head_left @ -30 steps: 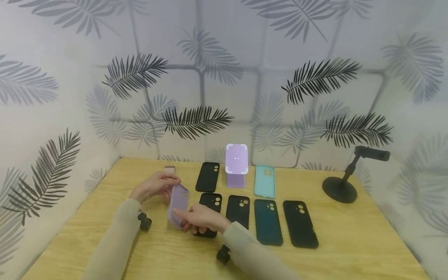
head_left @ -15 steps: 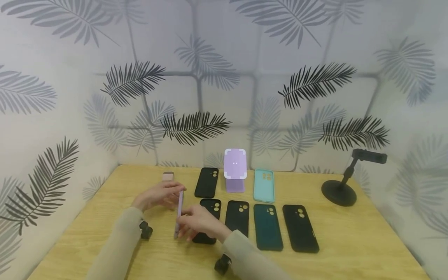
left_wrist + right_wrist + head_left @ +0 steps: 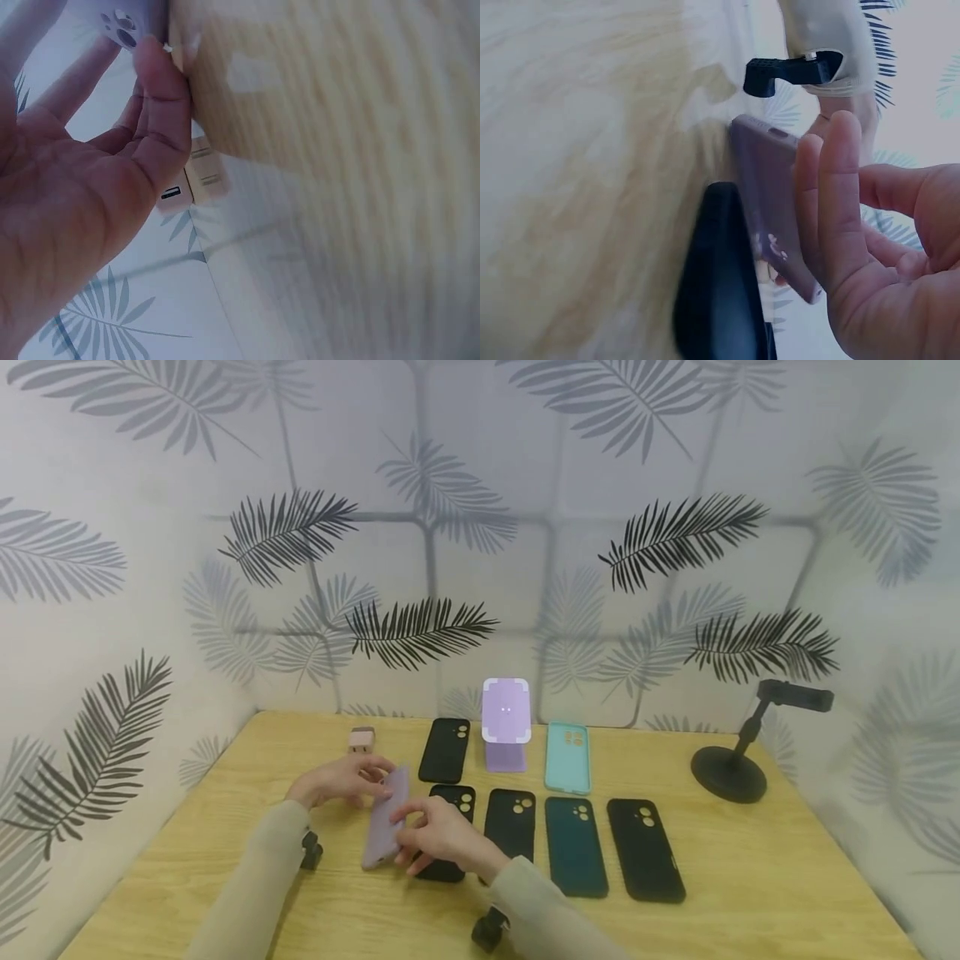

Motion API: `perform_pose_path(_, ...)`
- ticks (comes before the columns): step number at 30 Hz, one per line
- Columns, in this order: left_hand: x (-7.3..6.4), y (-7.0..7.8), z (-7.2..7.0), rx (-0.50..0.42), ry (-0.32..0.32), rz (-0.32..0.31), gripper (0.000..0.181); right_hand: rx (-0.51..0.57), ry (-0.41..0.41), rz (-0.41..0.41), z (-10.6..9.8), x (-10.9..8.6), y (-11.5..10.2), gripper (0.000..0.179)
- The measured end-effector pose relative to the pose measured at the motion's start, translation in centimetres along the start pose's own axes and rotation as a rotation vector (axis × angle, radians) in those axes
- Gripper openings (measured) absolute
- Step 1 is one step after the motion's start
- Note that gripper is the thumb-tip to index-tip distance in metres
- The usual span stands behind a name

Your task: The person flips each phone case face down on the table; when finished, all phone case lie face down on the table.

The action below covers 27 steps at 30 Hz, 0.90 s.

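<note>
The fingers of the left hand (image 3: 347,779) pinch the lilac case (image 3: 384,827) at its upper end, thumb by the camera holes. The right hand (image 3: 442,835) has its fingers bent at the case's right edge, two of them overlapping it in the right wrist view; whether they grip or only touch, I cannot tell. Between the hands the case slants, back upward; whether its lower end meets the table (image 3: 750,877) is unclear. The left forearm reaches forward, the right one slants in from the right, and each wrist bears a small black camera just below a pale sleeve (image 3: 240,885).

Just beyond the left hand stands a pink charger (image 3: 362,740), a dark port on one face. Partly under the right hand lies a black case (image 3: 442,868); rightward follow a second black case (image 3: 510,827), a teal case (image 3: 576,847) and a third black one. Farther back is a lilac stand (image 3: 506,714), its plate marked with white corners and two white dots, beside a pale blue case (image 3: 567,757)
</note>
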<state>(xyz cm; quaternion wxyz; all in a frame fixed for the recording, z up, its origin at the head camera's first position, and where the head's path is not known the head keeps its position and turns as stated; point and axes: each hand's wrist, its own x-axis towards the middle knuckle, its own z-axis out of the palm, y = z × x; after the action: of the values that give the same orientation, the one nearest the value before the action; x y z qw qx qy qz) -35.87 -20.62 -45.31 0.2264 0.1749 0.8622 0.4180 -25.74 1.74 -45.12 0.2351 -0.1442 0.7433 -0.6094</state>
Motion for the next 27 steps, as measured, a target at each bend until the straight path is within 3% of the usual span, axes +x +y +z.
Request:
perform_pose_path(6,0.2,0.1,0.1,0.101,0.017,-0.005,0.042,0.021,-0.001,0.016,0.2,0.2,0.7,0.020)
perform_pose_path(10,0.3,0.2,0.2,0.096,0.031,-0.031,0.040,-0.012,0.006,0.022,0.3,0.4,1.2,0.024)
perform_pose_path(27,0.6,-0.5,-0.2,0.102,0.047,-0.026,0.035,-0.168,0.018,0.038,0.8,0.7,1.0,0.029)
